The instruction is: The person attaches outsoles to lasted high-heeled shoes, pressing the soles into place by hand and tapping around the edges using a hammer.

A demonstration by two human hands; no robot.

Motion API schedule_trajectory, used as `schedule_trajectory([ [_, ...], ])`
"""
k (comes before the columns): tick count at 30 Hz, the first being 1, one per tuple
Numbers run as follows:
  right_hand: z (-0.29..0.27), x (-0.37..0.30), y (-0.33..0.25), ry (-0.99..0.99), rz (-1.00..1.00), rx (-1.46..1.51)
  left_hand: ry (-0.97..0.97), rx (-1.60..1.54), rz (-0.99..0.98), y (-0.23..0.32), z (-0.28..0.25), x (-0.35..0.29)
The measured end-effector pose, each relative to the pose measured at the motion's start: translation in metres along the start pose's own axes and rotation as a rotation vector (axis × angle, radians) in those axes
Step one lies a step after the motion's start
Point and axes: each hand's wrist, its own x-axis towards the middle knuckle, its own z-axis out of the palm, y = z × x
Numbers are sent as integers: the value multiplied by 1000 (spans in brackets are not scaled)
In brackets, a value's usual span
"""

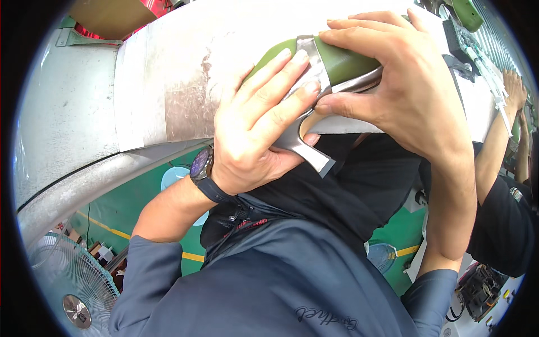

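Observation:
A silver high-heeled sandal (318, 66) sits on a green shoe last (345, 63), lying on its side at the bench's near edge. Its flared silver heel (314, 157) points down toward my lap. My left hand (255, 121) is closed on the sandal from the left, fingers pressed over the silver strap, with the thumb passing behind the heel. From the right, my right hand (401, 78) grips the last and sandal. Its fingers reach over the green top and its thumb presses by the sole's arch. The sandal's right end is hidden behind that hand.
The pale bench (140, 84) has a worn brown patch. At right, a co-worker's hand (512, 90) is beside a rack of tools, with another green last (467, 14) above. A fan (76, 281) stands at lower left; a blue basket (382, 257) is on the green floor.

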Motion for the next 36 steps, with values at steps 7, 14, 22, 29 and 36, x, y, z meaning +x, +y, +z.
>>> schedule_trajectory([
  [7,0,-4,-3,55,155,-147,58,79,-24,8,14,-3],
  [14,18,-106,88,651,490,-262,-160,-27,-50,15,-17,22],
  [22,17,-110,91,297,627,-495,-345,-128,-81,-16,30,117],
  [29,8,-85,14,707,636,788,-407,-147,-35,-13,30,124],
  [36,40,-65,12,1032,751,1461,-501,-192,-112,-10,28,133],
])
